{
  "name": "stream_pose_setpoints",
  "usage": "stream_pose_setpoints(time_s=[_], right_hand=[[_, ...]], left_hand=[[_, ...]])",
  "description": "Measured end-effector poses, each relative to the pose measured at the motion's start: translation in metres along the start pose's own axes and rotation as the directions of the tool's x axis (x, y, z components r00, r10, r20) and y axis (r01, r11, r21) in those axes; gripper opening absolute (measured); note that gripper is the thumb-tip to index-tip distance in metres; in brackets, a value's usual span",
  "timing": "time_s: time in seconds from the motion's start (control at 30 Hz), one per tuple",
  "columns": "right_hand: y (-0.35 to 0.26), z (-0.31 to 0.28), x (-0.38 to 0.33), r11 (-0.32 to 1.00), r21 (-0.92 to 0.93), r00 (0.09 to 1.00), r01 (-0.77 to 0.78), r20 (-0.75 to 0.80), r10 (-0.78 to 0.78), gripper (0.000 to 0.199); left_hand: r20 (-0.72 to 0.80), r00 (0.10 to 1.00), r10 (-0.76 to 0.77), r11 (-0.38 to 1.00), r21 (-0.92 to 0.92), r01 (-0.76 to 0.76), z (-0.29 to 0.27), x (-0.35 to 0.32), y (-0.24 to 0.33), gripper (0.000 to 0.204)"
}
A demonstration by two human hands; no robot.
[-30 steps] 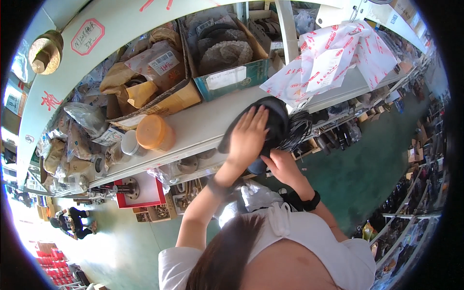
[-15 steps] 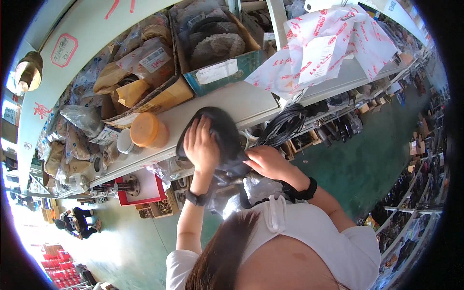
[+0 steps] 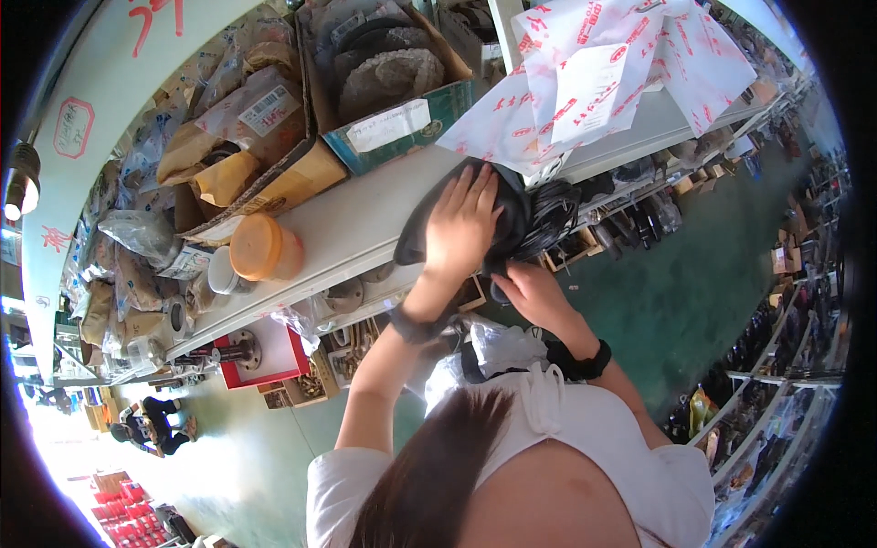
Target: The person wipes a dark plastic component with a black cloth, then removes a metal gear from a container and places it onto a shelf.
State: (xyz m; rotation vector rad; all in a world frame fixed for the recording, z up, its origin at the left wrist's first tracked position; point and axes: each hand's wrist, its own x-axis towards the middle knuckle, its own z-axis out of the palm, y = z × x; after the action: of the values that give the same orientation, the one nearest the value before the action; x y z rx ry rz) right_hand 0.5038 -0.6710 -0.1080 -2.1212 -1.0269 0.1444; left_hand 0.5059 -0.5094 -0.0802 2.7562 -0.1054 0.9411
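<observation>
Visibly smooth, broad and rounded, the black item (image 3: 514, 203) appears over the front edge of the pale shelf (image 3: 361, 219), beside black cables (image 3: 555, 212). Left hand (image 3: 462, 224): flat on it, fingers extended; right hand (image 3: 535, 294): gripping its narrow lower end.

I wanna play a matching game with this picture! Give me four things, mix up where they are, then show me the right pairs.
Things:
1. left hand
2. orange tub
3. red tray
4. black cables

Places:
A. just right of the black object
B. beside a smaller white tub
C. below the shelf, with a metal part inside
D. laid over the black object

Pairs: 1-D, 2-B, 3-C, 4-A
</observation>
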Motion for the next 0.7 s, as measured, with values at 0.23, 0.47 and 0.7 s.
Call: stream_pose_setpoints(time_s=[0.23, 0.47, 0.7], right_hand=[[-0.006, 0.01, 0.007, 0.993, 0.068, 0.978, 0.095, 0.181, -0.106, 0.019], [-0.007, 0.029, 0.016, 0.984, -0.053, 0.958, 0.171, 0.241, -0.154, 0.015], [0.023, 0.017, -0.003, 0.997, -0.053, 0.992, 0.059, 0.117, -0.052, 0.019]], left_hand=[[-0.067, 0.983, -0.169, 0.925, 0.333, 0.182, -0.051, -0.078, -0.042, 0.045], [-0.213, 0.957, -0.196, 0.917, 0.307, 0.256, -0.053, -0.088, -0.047, 0.039], [-0.233, 0.955, -0.185, 0.936, 0.256, 0.243, -0.056, -0.091, -0.052, 0.039]])
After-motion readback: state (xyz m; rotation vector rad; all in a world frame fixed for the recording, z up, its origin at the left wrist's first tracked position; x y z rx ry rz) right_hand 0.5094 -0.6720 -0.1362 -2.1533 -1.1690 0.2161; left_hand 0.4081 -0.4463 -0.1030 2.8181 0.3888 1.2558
